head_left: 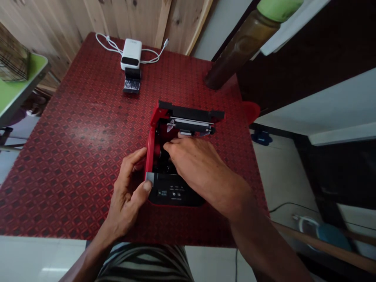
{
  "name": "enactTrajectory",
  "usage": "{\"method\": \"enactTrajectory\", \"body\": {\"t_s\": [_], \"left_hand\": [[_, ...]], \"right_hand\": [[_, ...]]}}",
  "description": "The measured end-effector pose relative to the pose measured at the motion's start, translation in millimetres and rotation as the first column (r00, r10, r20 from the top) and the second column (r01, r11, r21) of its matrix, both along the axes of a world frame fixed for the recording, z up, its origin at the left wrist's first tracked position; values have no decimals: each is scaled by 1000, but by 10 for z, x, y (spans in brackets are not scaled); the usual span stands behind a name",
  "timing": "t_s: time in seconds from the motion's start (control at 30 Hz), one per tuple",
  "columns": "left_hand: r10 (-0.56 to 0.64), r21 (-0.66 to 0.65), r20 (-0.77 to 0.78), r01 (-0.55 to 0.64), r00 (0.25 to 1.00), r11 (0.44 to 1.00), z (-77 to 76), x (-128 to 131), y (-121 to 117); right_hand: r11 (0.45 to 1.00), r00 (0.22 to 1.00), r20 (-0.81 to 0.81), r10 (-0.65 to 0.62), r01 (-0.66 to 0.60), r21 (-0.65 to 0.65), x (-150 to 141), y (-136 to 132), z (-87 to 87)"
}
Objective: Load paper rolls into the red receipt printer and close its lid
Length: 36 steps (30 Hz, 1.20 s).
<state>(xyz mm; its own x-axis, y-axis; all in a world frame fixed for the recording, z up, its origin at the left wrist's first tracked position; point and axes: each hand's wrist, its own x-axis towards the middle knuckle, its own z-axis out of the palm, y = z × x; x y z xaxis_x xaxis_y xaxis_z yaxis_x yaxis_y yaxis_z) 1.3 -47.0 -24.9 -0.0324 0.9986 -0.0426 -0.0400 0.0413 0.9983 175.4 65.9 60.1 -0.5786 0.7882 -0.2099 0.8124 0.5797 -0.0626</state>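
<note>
A red and black printer (176, 190) sits on the table near its front edge, with its lid (190, 113) raised at the back. Around the printer's left wall, my left hand (127, 190) is closed, thumb on the front corner and fingertips against the side. My right hand (199, 160) reaches down into the open compartment from the right. Its fingertips are mostly hidden inside, so I cannot make out what they hold, if anything. Dark parts of the interior (162, 156) show to the left of that hand. Several small buttons and labels mark the black front panel.
On the patterned red table (82, 149), a white power bank-like device (131, 53) lies at the back with a white cable (154, 56). A small black roll (132, 80) rests before it. At the back right stands a tall brown bottle (241, 47) with a green cap.
</note>
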Motion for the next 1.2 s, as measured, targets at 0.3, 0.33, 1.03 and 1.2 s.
{"method": "enactTrajectory", "body": {"t_s": [0.3, 0.33, 1.03, 1.2], "left_hand": [[5, -1, -10, -5, 1000, 1000, -1, 7, 7], [7, 2, -10, -7, 1000, 1000, 0, 3, 4], [161, 252, -168, -115, 973, 961, 656, 73, 782], [142, 48, -33, -140, 989, 989, 422, 91, 405]], "right_hand": [[992, 891, -438, 119, -126, 12, 325, -228, 8], [988, 870, -474, 135, -157, -7, 361, -241, 24], [885, 799, -586, 137, 168, 435, 468, -1002, -170], [838, 836, -542, 79, 240, 491, 458, -1046, -230]]}}
